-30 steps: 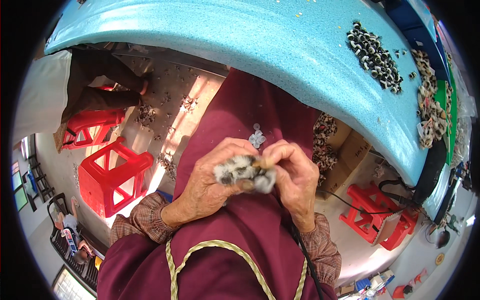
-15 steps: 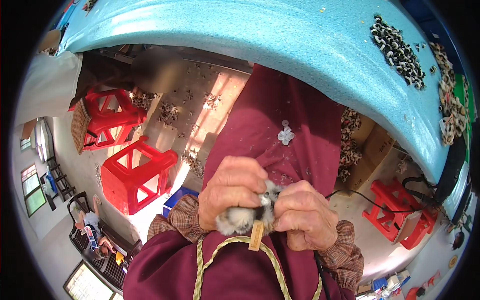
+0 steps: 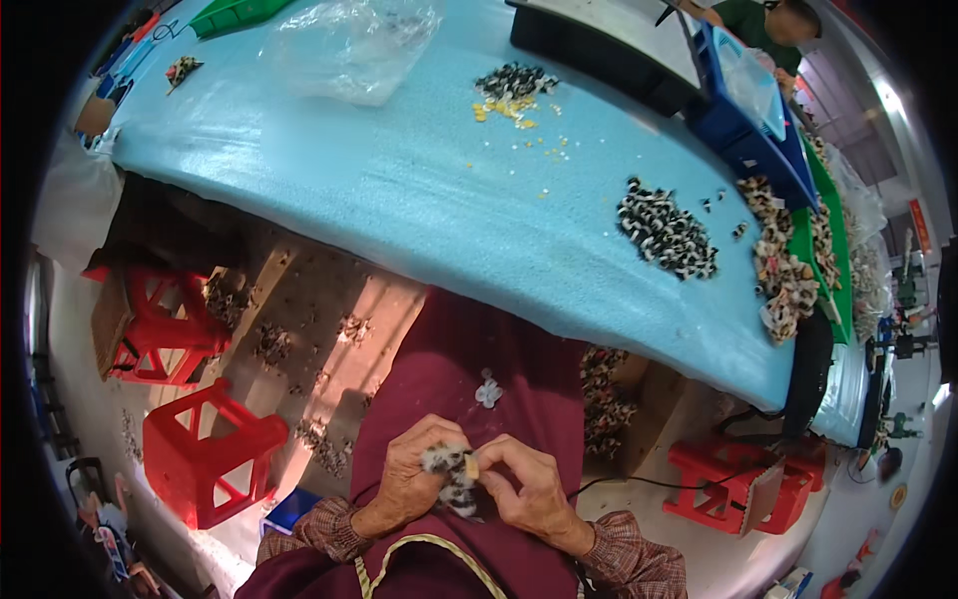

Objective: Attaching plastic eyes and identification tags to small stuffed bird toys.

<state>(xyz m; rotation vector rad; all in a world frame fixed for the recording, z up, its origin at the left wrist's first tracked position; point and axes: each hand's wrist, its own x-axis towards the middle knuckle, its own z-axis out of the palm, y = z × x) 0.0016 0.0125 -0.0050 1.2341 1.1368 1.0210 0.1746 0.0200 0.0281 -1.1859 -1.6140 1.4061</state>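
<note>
Above my lap, my left hand (image 3: 401,487) is closed around a small furry plush toy (image 3: 458,494) in white, grey and black. A short tan tag (image 3: 471,465) shows at its upper right side. From the right, the thumb and forefinger of my right hand (image 3: 531,491) pinch at the tag's edge; what exactly they grip is partly hidden. Beyond the hands, a few translucent white discs (image 3: 488,390) lie on my maroon apron (image 3: 454,344).
A blue-covered table (image 3: 389,200) spans ahead, bearing black-and-white pieces (image 3: 667,232), yellow bits (image 3: 507,112), a clear plastic bag (image 3: 349,50) and mottled plush pieces (image 3: 783,275). Red stools (image 3: 210,454) stand at left and right. Another person (image 3: 763,30) is at the far right.
The view has tilted up, showing more of the table. The plush toy has turned in my hands; its tag, hanging low before, is now by my right fingertips.
</note>
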